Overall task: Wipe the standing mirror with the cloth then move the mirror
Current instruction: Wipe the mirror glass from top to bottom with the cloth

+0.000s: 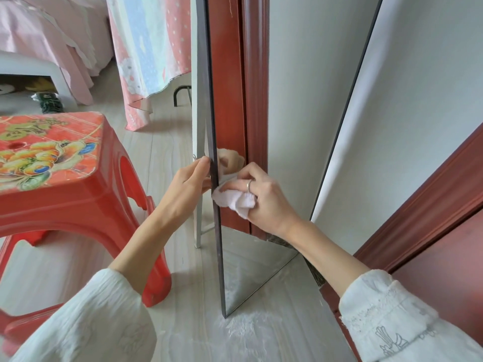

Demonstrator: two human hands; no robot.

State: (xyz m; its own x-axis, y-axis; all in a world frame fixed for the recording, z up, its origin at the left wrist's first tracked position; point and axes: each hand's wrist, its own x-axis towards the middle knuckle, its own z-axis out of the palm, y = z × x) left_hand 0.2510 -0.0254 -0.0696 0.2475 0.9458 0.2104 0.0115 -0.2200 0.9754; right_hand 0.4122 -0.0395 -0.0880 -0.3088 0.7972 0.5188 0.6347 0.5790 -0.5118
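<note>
Pale plank floor (pixel 167 142); left hand (pixel 189 182) pinches tall dark-framed standing mirror (pixel 261 267) edge, right hand (pixel 264 198) bunches soft white cloth (pixel 236 201) beside it — glass fragile, probably top-heavy, hold frame edges.

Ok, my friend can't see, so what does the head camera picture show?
A person's right hand presses a white cloth against a standing mirror, while the left hand grips the mirror's dark edge. A red plastic stool stands on the floor to the left.
</note>
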